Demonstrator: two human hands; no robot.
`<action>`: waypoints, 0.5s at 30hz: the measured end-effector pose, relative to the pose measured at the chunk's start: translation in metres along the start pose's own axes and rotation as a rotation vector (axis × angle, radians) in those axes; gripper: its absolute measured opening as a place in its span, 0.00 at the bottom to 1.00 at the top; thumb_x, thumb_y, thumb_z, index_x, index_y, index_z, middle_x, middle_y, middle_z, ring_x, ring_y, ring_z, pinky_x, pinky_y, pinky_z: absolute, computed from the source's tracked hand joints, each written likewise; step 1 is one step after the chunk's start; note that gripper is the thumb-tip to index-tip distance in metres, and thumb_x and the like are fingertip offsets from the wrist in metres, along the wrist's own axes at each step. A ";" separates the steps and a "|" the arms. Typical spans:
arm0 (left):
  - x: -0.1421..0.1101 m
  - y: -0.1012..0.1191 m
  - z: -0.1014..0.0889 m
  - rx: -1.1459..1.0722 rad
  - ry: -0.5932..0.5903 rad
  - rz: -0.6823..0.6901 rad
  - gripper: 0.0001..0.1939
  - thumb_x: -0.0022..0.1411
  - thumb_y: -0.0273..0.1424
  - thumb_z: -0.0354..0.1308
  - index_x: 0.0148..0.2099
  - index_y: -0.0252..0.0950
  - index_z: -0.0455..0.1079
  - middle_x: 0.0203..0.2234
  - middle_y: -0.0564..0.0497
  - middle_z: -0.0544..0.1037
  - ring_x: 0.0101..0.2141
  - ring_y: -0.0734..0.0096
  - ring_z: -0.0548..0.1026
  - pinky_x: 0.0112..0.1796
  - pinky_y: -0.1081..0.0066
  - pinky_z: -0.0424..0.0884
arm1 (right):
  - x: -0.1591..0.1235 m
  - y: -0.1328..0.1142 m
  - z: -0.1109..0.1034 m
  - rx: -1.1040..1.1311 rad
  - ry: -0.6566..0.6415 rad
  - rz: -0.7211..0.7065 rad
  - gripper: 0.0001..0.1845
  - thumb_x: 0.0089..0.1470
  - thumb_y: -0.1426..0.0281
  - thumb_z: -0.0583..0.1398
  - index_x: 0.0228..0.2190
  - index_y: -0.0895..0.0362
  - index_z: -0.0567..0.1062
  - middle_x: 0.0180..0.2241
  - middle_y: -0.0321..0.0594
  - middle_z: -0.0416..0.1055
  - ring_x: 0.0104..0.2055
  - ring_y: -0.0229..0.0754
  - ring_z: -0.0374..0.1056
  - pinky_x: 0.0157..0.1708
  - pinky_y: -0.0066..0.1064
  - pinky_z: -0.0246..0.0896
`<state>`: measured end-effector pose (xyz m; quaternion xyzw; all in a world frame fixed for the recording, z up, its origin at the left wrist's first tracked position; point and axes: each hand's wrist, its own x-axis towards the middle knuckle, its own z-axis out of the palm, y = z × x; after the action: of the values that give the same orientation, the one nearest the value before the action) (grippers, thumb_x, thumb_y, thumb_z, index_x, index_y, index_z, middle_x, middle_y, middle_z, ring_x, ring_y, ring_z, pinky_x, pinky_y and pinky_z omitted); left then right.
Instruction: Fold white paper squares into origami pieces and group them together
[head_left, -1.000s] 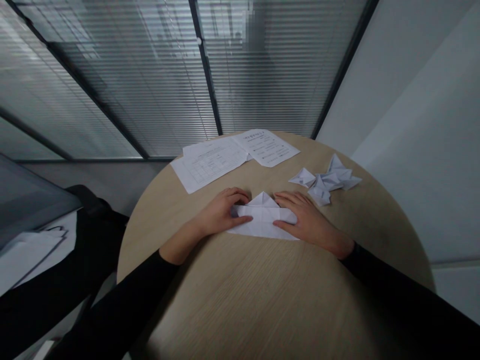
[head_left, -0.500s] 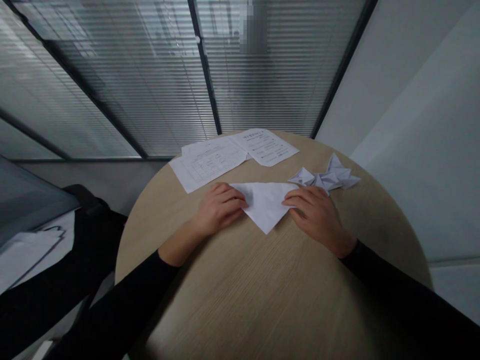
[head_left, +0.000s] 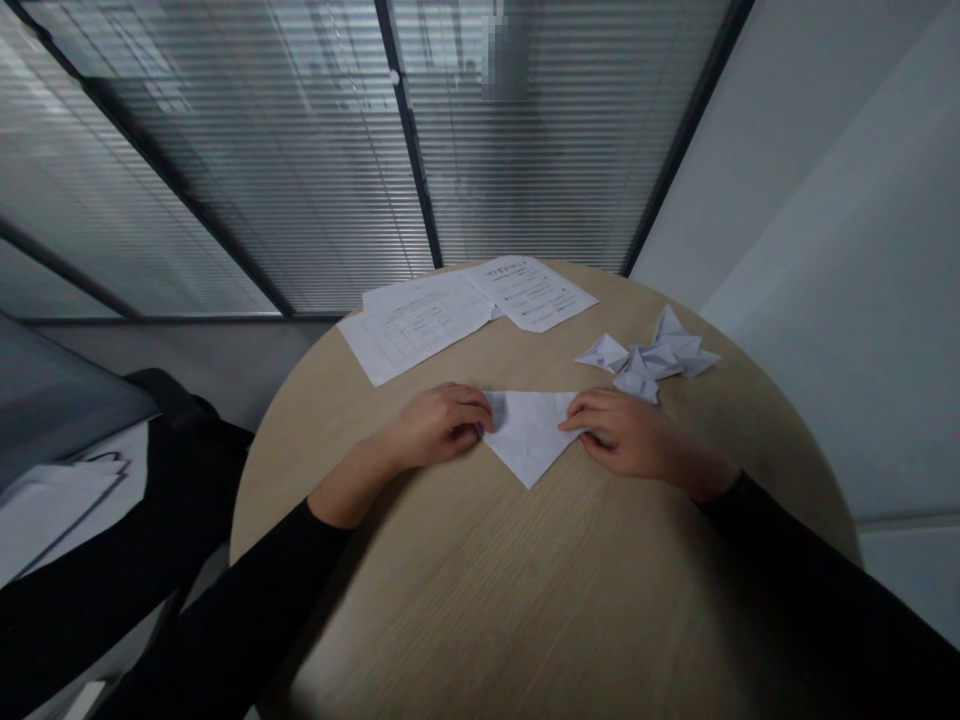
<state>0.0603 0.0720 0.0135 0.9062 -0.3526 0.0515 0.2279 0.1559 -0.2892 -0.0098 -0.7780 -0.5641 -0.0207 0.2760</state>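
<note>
A white sheet of paper (head_left: 529, 435), folded into a triangle, lies on the round wooden table (head_left: 525, 600) with its point toward me. My left hand (head_left: 444, 425) grips its left corner, fingers curled over the edge. At the opposite corner my right hand (head_left: 619, 432) pinches the paper between thumb and fingers. Both corners are hidden under the fingers. Just beyond my right hand sit several folded white paper shapes (head_left: 664, 350), clustered together and pointed like origami.
Printed sheets (head_left: 427, 320) lie overlapping at the table's far edge. Behind them is a glass partition with blinds (head_left: 525, 190), and a white wall (head_left: 840, 260) rises on the right. At the left, papers (head_left: 67, 490) rest on something black beside the table.
Both hands have drawn the folded paper slightly toward me. More of the small folded paper shapes now shows beyond my right hand.
</note>
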 end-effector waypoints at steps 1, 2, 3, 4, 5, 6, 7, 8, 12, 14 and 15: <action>0.000 0.000 0.000 0.001 0.000 -0.004 0.16 0.68 0.23 0.58 0.49 0.44 0.83 0.47 0.48 0.87 0.48 0.58 0.84 0.55 0.56 0.79 | -0.001 0.002 -0.001 0.008 -0.002 0.000 0.18 0.67 0.74 0.63 0.50 0.46 0.89 0.47 0.44 0.85 0.50 0.54 0.81 0.52 0.50 0.78; 0.000 -0.001 0.000 0.004 -0.002 -0.007 0.16 0.68 0.23 0.58 0.49 0.44 0.83 0.46 0.48 0.87 0.48 0.58 0.84 0.55 0.56 0.79 | -0.002 0.004 -0.001 0.017 -0.006 0.001 0.16 0.69 0.73 0.63 0.49 0.46 0.89 0.45 0.44 0.84 0.49 0.54 0.81 0.51 0.49 0.78; 0.000 -0.001 0.000 0.007 -0.004 -0.010 0.15 0.68 0.24 0.58 0.49 0.44 0.83 0.46 0.48 0.87 0.48 0.58 0.84 0.55 0.55 0.78 | -0.002 0.005 0.000 0.026 -0.006 0.004 0.15 0.71 0.72 0.63 0.49 0.47 0.89 0.44 0.44 0.84 0.48 0.53 0.81 0.50 0.49 0.78; 0.000 -0.001 0.000 0.009 -0.004 -0.012 0.15 0.69 0.24 0.57 0.49 0.44 0.83 0.46 0.47 0.87 0.49 0.57 0.84 0.56 0.55 0.78 | -0.003 0.007 0.000 0.030 -0.002 0.011 0.14 0.73 0.71 0.62 0.48 0.47 0.89 0.43 0.44 0.84 0.48 0.53 0.81 0.51 0.49 0.78; 0.001 -0.002 0.000 0.012 -0.005 -0.014 0.15 0.70 0.24 0.57 0.49 0.43 0.82 0.47 0.47 0.87 0.49 0.57 0.84 0.57 0.54 0.77 | -0.003 0.008 0.002 0.028 0.008 0.022 0.15 0.75 0.70 0.61 0.49 0.48 0.88 0.44 0.44 0.84 0.49 0.53 0.80 0.52 0.49 0.78; 0.001 -0.002 0.000 0.013 -0.003 -0.014 0.14 0.71 0.24 0.57 0.50 0.43 0.82 0.47 0.47 0.87 0.50 0.57 0.84 0.58 0.54 0.76 | -0.003 0.009 0.003 0.021 0.019 0.034 0.15 0.76 0.69 0.60 0.51 0.48 0.88 0.45 0.45 0.85 0.51 0.54 0.80 0.53 0.50 0.78; 0.001 -0.002 0.001 0.016 -0.002 -0.014 0.14 0.72 0.25 0.56 0.50 0.43 0.82 0.47 0.47 0.87 0.50 0.57 0.83 0.58 0.53 0.76 | -0.003 0.009 0.005 0.012 0.029 0.049 0.16 0.76 0.69 0.60 0.54 0.49 0.87 0.47 0.45 0.85 0.53 0.54 0.80 0.54 0.51 0.78; 0.001 -0.002 0.002 0.021 0.000 -0.014 0.14 0.73 0.25 0.56 0.51 0.43 0.81 0.48 0.47 0.87 0.51 0.56 0.83 0.58 0.53 0.76 | -0.002 0.008 0.007 0.004 0.037 0.064 0.17 0.77 0.69 0.60 0.57 0.49 0.86 0.49 0.46 0.84 0.55 0.55 0.80 0.57 0.52 0.77; 0.002 -0.001 0.007 0.055 0.032 -0.036 0.13 0.76 0.26 0.54 0.53 0.42 0.80 0.50 0.44 0.86 0.54 0.54 0.83 0.59 0.51 0.75 | 0.002 0.004 0.016 0.006 0.050 0.116 0.22 0.77 0.70 0.58 0.65 0.46 0.81 0.60 0.46 0.81 0.64 0.55 0.76 0.66 0.57 0.74; 0.003 0.000 0.010 0.054 0.065 -0.054 0.13 0.78 0.27 0.54 0.54 0.41 0.79 0.54 0.43 0.85 0.57 0.54 0.82 0.60 0.50 0.76 | 0.003 0.003 0.020 0.005 0.054 0.142 0.25 0.77 0.70 0.58 0.69 0.44 0.77 0.66 0.45 0.78 0.69 0.55 0.74 0.70 0.60 0.71; 0.003 0.000 0.011 0.052 0.081 -0.059 0.13 0.79 0.27 0.53 0.55 0.41 0.78 0.57 0.42 0.84 0.59 0.53 0.82 0.60 0.50 0.76 | 0.003 0.004 0.022 -0.002 0.056 0.156 0.26 0.78 0.69 0.58 0.71 0.43 0.74 0.69 0.45 0.76 0.71 0.56 0.72 0.72 0.61 0.69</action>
<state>0.0616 0.0647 0.0045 0.9190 -0.3147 0.0903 0.2198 0.1547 -0.2781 -0.0290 -0.8189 -0.4938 -0.0216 0.2917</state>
